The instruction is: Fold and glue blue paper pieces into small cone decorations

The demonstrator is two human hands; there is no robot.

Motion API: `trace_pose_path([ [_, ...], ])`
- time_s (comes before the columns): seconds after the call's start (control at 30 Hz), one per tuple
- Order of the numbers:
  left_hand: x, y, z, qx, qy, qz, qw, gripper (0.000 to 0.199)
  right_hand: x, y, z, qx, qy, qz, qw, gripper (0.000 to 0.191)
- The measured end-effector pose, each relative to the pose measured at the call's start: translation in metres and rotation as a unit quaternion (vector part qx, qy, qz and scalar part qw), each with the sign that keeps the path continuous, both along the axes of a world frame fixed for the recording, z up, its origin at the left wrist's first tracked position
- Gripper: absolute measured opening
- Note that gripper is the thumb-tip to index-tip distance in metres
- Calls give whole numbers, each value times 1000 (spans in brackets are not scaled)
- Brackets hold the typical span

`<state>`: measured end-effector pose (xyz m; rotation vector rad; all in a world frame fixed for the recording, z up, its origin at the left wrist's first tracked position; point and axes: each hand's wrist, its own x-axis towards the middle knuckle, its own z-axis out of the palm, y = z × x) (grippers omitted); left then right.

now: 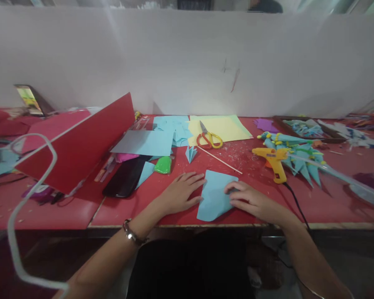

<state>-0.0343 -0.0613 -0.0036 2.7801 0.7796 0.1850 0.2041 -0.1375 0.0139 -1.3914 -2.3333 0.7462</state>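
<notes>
A light blue sheet of paper [217,195] lies on the red table near its front edge, with its lower right part slightly raised. My left hand [183,193] rests flat at the sheet's left side, fingers spread. On the right side, my right hand [246,199] touches the paper with bent, parted fingers. Just beyond the sheet are a thin wooden stick [221,160], a small folded blue paper piece [191,154] and a bright green packet [163,165]. Scissors [209,140] with red and yellow handles lie on pale yellow paper [230,126].
A yellow glue gun [276,162] with a black cord lies right, by blue paper cones [305,166]. A black phone [124,178] and an upright red board [90,145] stand left. A white wall [187,62] closes the back; a tray [330,136] holds scraps.
</notes>
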Motion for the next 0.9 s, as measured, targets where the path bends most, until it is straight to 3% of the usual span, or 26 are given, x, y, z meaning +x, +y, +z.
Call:
trace_pose_path([
  [0.3,12,-18,7,-36,-21,91,995,63,-25,19,-9,68,-60,-68,994,29],
  [0.67,9,-21,-1,-26,-26,93,995,63,-44,24,-23,166,-215,-142,952,26],
  [0.9,10,-21,-3,-18,-35,93,995,58,-46,28,-25,143,-189,-174,956,28],
])
